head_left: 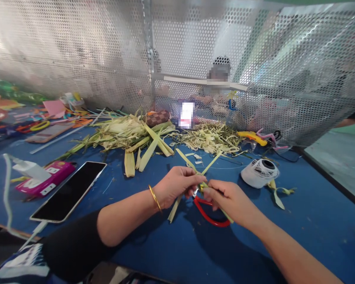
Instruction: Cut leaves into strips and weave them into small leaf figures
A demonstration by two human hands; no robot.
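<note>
My left hand [179, 184] and my right hand [224, 195] meet at the middle of the blue table, both closed on thin green leaf strips [212, 163]. The strips cross between my fingertips, with ends sticking out above and below. Just what my fingers pinch at the crossing is partly hidden. Red-handled scissors [208, 217] lie under my hands, their blades mostly covered. Right of my right hand stands a spool of white thread [259, 172]. Beyond my hands are a heap of long pale-green leaves [121, 132] and a pile of shredded strips [212, 138].
A black-screened phone [69, 192] lies at left beside a magenta power strip [49, 178] with a white charger and cable. A perforated metal screen [183, 47] closes off the back; a person sits behind it. A yellow-handled tool [252, 138] lies at the back right.
</note>
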